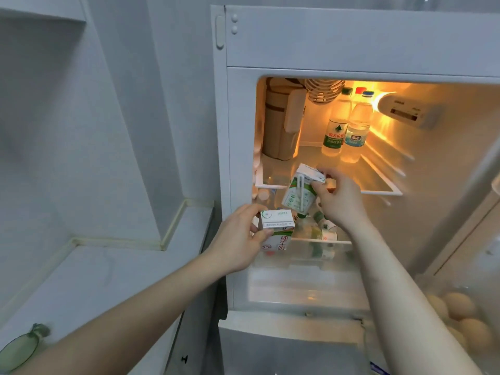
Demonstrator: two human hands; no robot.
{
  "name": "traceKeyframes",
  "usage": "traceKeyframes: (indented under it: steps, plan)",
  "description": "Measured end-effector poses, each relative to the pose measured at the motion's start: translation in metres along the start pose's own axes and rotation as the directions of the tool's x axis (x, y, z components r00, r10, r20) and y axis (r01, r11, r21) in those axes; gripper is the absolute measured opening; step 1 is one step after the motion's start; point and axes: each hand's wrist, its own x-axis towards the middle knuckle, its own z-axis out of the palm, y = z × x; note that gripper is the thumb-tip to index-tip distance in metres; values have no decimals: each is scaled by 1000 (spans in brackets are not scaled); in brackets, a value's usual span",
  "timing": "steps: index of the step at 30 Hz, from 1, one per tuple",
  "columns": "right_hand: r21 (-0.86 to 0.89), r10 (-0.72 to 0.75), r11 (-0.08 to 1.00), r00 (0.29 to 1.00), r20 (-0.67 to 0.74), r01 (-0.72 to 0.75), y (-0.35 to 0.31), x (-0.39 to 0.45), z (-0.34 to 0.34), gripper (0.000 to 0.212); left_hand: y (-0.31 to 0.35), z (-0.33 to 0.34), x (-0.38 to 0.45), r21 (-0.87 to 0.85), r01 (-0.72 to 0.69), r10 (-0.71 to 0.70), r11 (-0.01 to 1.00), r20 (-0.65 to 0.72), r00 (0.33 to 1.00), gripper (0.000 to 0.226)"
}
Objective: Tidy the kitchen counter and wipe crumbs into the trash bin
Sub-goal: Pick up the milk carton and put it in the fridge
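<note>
Head view: milk cartons (303, 189) at fridge shelf edge (324, 189).

Pale walls (81, 117) — open fridge (351, 44) glowing warm inside.

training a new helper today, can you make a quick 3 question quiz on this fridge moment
1. True or false: both hands hold a milk carton.
2. Which carton is tilted? A) the one in the left hand B) the one in the right hand C) neither
3. Fill in: the water bottles stand on the ____ shelf of the fridge.

Key
1. True. The left hand grips one milk carton and the right hand grips the other carton.
2. B. The right hand's carton leans in front of the upper shelf; the left hand's stands upright.
3. Upper. The water bottles stand at the back, under the fridge light.
</note>
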Motion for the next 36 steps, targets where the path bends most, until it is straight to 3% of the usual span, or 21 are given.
traceKeyframes:
  steps: [7,14,19,25,28,36]
  plan:
    - [115,-46,991,987,-154,64,-6,45,3,33,20,7,38,-16,-14,13,1000,-60,998,41]
    - [55,-42,997,981,-188,53,4,100,15,36,37,11,53,7,4,-3,1000,-90,996,37]
    - [-66,-54,996,998,-31,52,25,119,36,40,43,12,67,14,22,-21,1000,-100,995,37]
    - [6,-21,1000,996,82,20,51,127,40,64,43,27,85,-27,85,-88,996,-129,988,37]
    - [-5,60,998,983,173,-60,72,131,41,51,44,31,101,-38,100,-105,994,-168,980,36]
    - [114,185,973,973,141,-202,85,144,48,33,51,37,173,-55,199,-207,978,-239,949,36]
